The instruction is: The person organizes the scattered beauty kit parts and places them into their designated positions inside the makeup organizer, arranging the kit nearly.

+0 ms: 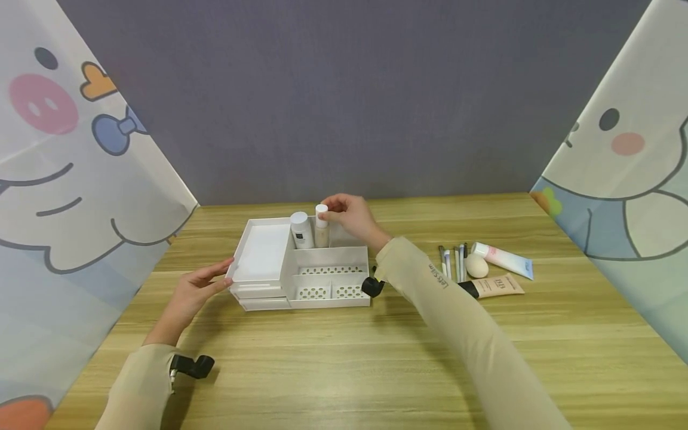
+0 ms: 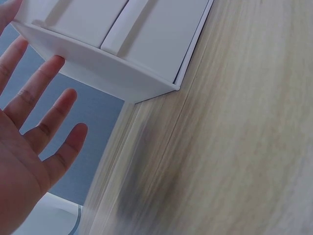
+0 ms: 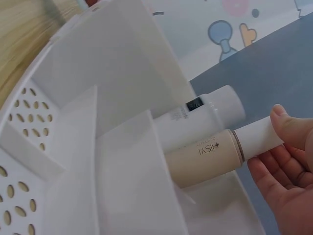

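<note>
A white desktop organizer (image 1: 263,248) with drawers and divided compartments stands on the wooden table. My right hand (image 1: 355,220) pinches the white cap of a beige foundation bottle (image 3: 205,159), whose lower part is inside the rear compartment. Beside it in that compartment stands a white bottle (image 1: 302,231) with a small dark label. My left hand (image 1: 196,292) touches the organizer's left side; in the left wrist view its fingers (image 2: 36,85) are spread and fairly straight against the side wall. The foundation bottle's base is hidden behind the compartment's front wall.
To the right lie several makeup brushes (image 1: 461,263), an egg-shaped sponge (image 1: 476,266), a white and blue tube (image 1: 505,260) and a beige BB cream tube (image 1: 500,286) with a black cap. A grey panel (image 1: 365,107) rises behind the table (image 1: 322,370).
</note>
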Demonstrator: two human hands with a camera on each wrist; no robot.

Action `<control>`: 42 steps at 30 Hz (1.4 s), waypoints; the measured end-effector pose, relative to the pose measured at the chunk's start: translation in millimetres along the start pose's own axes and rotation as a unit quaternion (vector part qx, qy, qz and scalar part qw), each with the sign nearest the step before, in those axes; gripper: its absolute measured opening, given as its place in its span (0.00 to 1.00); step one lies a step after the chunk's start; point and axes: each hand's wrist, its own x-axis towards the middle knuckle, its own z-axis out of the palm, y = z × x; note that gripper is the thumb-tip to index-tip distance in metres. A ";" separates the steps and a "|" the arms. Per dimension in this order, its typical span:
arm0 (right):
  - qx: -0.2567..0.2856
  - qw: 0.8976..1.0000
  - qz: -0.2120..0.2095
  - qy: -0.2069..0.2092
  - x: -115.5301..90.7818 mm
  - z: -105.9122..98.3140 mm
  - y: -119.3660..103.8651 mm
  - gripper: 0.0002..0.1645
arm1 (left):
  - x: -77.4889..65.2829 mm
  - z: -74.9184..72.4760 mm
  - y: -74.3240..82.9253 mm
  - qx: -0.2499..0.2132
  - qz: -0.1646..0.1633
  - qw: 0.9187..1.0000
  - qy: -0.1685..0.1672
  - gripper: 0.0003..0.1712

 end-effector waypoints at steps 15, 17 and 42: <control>-0.017 0.999 0.013 -0.026 -4.8 12.0 17.2 0.15 | -0.3 -0.1 -1.8 -0.014 0.002 1.000 0.001 0.24; -0.023 0.999 0.013 -0.030 -5.7 12.6 18.8 0.15 | -0.5 -0.1 -1.9 -0.015 0.001 1.000 0.002 0.24; -0.023 0.998 0.026 -0.050 -5.4 9.5 23.9 0.17 | 0.3 0.4 -0.2 0.001 -0.004 1.000 0.002 0.24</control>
